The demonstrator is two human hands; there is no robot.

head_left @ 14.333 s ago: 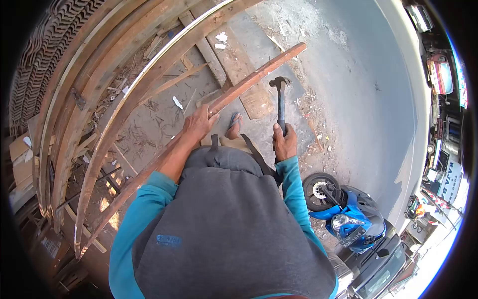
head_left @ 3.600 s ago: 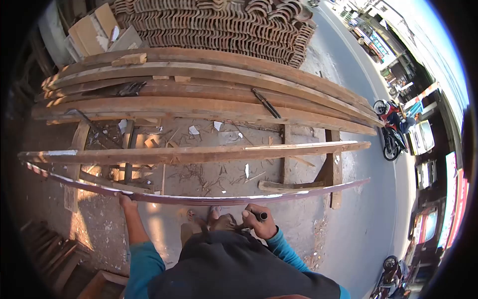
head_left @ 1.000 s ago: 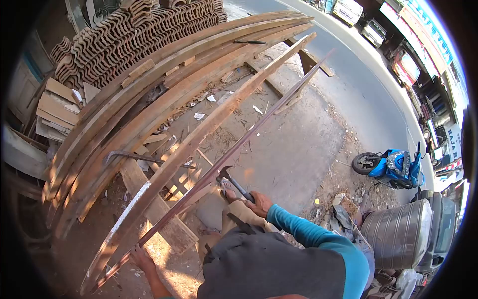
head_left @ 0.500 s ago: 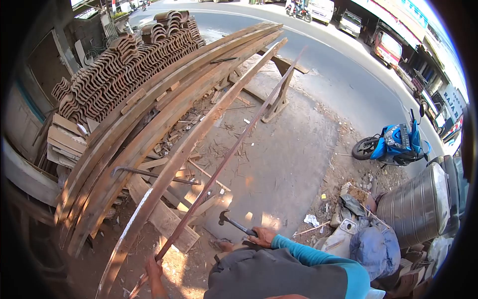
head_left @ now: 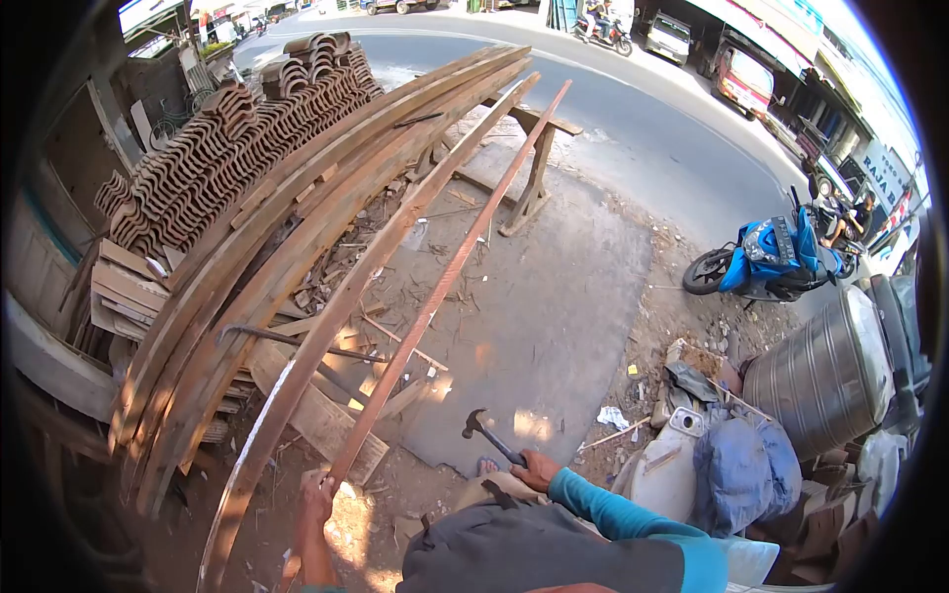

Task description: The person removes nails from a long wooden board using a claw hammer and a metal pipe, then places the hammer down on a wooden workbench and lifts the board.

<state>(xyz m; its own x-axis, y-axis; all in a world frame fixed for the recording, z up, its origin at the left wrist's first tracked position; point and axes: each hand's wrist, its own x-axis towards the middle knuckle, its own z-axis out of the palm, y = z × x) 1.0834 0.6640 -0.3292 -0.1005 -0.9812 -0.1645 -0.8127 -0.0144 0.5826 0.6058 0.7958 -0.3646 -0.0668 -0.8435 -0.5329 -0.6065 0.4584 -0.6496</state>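
Long thin wooden batten and steel claw hammer.
Left hand (head_left: pixel 317 493) grips the reddish batten (head_left: pixel 444 282); right hand (head_left: pixel 535 468) clamps the hammer (head_left: pixel 488 436) handle.

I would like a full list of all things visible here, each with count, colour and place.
long thin reddish wooden batten: one, reddish-brown, near end in left hand, far end on sawhorse
claw hammer: one, dark, in right hand
wooden planks: several, brown, stacked at left
clay roof tiles: many, brown, upper left
wooden sawhorse: one, brown, top centre
scooter: one, blue, at right
metal drum: one, grey, at right
left hand: grips batten
right hand: grips hammer
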